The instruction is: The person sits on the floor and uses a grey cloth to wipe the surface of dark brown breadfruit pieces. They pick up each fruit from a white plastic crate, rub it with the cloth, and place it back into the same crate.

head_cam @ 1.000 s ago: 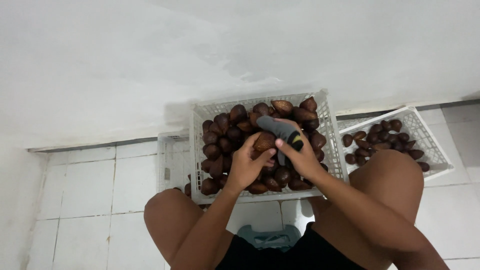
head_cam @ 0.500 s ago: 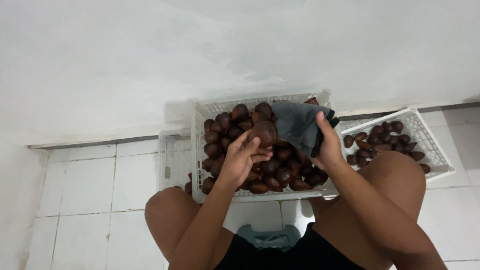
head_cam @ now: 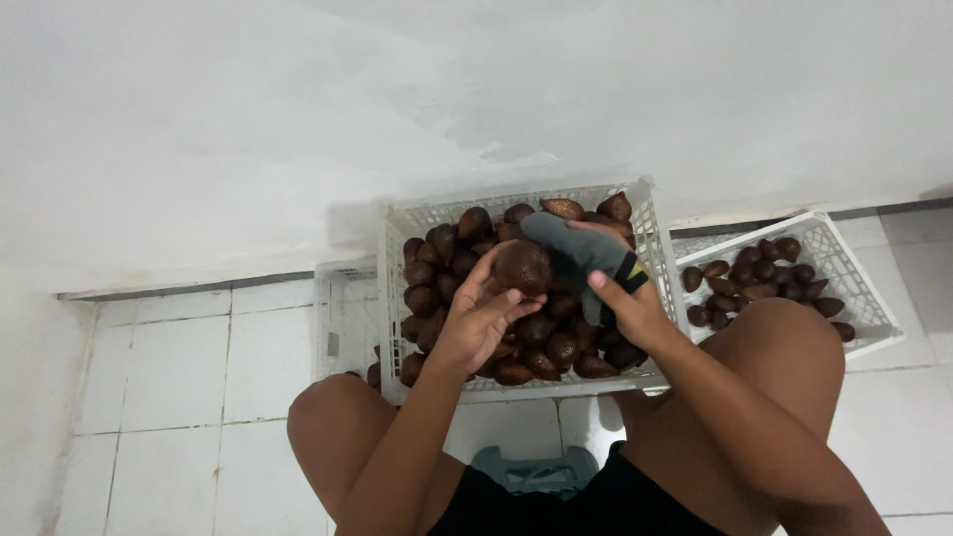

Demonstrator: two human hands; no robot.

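white tiled floor (head_cam: 159, 377) under a white wall. left hand (head_cam: 476, 323), forearm angled up from the knee, fingers curled round a brown fruit (head_cam: 523, 266), lifted above the full crate (head_cam: 417, 223). just right of it, right hand (head_cam: 625, 303) pinches a grey cloth (head_cam: 576, 248). farther right, a second crate (head_cam: 874, 298).

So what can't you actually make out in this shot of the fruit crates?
- Head view: the lower fruit in the middle crate lie hidden under the top layer and both hands.
- The crate behind on the left is mostly blocked by the middle crate; its contents barely show.
- The right hand covers part of the grey cloth; its full shape is unclear.
- The left hand hides the underside of the held fruit.
- The grey object between the legs is partly covered.
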